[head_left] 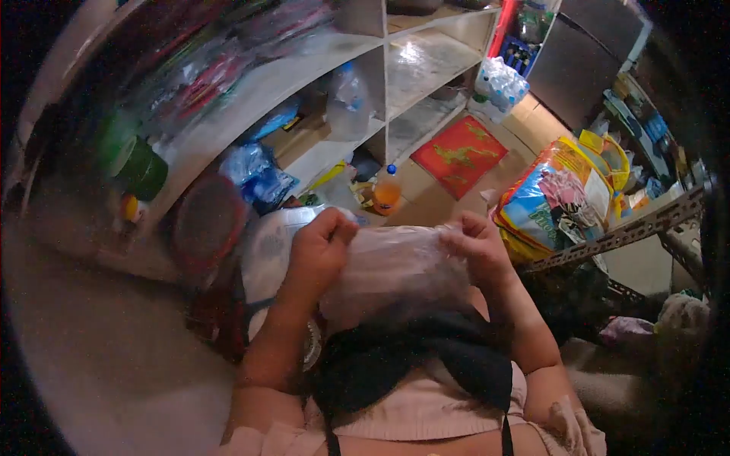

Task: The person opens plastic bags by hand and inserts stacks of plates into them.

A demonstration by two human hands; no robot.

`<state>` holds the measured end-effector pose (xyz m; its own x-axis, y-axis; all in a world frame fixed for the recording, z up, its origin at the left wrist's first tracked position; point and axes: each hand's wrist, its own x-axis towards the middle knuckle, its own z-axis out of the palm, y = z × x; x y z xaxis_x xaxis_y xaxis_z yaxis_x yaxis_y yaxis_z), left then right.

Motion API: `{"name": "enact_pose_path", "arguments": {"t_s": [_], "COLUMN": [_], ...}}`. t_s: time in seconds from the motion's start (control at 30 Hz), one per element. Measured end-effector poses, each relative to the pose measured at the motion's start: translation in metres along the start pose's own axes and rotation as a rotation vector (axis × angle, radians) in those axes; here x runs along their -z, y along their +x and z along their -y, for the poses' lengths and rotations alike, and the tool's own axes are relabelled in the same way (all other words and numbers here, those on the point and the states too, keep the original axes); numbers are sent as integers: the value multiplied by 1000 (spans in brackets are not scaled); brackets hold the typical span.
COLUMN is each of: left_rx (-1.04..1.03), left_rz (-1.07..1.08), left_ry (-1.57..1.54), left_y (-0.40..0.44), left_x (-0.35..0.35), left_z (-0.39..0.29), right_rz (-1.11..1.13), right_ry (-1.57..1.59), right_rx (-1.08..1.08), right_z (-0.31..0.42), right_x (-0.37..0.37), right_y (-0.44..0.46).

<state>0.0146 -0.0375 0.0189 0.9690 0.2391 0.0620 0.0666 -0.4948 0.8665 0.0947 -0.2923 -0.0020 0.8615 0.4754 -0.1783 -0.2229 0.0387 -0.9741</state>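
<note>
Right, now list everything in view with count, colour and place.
Thin plastic bag: 1, clear, stretched between the hands
Soft-drink bottle: 1, orange contents, blue cap, beyond the hands
Mat: 1, red with gold pattern, floor
Printed sack: 1, multicoloured, right
Rack: 1, perforated metal, right
Shelving: 1, whitish, beyond the mat and to the left
Large bottle: 1, clear, on shelving
Blue packages: several, blue, left of centre
Green container: 1, green, far left
Other goods: uncountable, mixed colours, blurred or dim
Garment: 1, black, on the torso
Left hand: 1, bare, pinching the bag's left side
Right hand: 1, bare, pinching its right side
</note>
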Motion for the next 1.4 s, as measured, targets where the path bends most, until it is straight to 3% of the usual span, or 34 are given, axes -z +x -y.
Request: {"name": "enact_pose_path", "arguments": {"t_s": [0.07, 0.13, 0.27, 0.3, 0.37, 0.5, 0.57, 0.6, 0.67, 0.73, 0.77, 0.83, 0.9, 0.97, 1.1, 1.2, 1.27, 1.3, 1.37, 1.4], "left_rx": [32, -12, -26, -28, -167, -254, 70, 74, 230, 165, 97, 146, 197, -323, -716, -739, -590, -601, -538, -542], "left_rz": [-115, -179, -302, -301, -388, -523, -438, -435, -419, -473, -528, -464, -398, -527, -94, -87, 113, 98, -208, -220], "left_ry": [-30, 25, 89, 92, 185, 198, 107, 107, 24, 146, 266, 281, 296, 736, 415, 352, 366, 375, 297, 295], "left_y": [1, 7, 10, 10, 10, 17, 18, 18, 17, 23, 25, 19, 10, 3, -36, -36, -21, -18, -14, -12], "left_x": [-2, -1, -2, -4, -8, -10, -4, -3, -3, -10, -12, -13, -12, -10, -38, -72, -73, -71, -68, -70], "left_z": [5, 16, 18, 19, 25, 48, 44, 41, 35, 82, 90, 94, 86, 72, 8, 28, 38, 38, 29, 34], "right_rz": [-14, 66, 289, 289, 140, 180, 159, 157, 121, 167, 227, 234, 206, 132, 30, -30, -45, -33, -107, -134], "right_ry": [75, 700, 857, 861, 317, 201, 323, 324, 941, 920, 703, 413, 418, 394, 392, 494, 414, 411, 162, 76], "right_rx": [-54, -213, 13, 15, 73, -59, -273, -277, -308, -367, -289, -240, -283, -283, -263, -270, -200, -183, -30, 22], "right_z": [-13, -27, -43, -37, -27, -55, -59, -62, -46, -41, -48, -69, -82, -84, -62, -54, -58, -55, -31, -21], "right_x": [16, 26, 16, 11, 6, 34, 40, 39, 20, 10, 8, 3, 6, 2, -18, -31, -24, -26, -32, -33], "right_y": [5, 6, 3, 2, 0, 14, 16, 14, 6, 6, 8, 13, 15, 18, 19, 15, 17, 14, 0, -5]}}
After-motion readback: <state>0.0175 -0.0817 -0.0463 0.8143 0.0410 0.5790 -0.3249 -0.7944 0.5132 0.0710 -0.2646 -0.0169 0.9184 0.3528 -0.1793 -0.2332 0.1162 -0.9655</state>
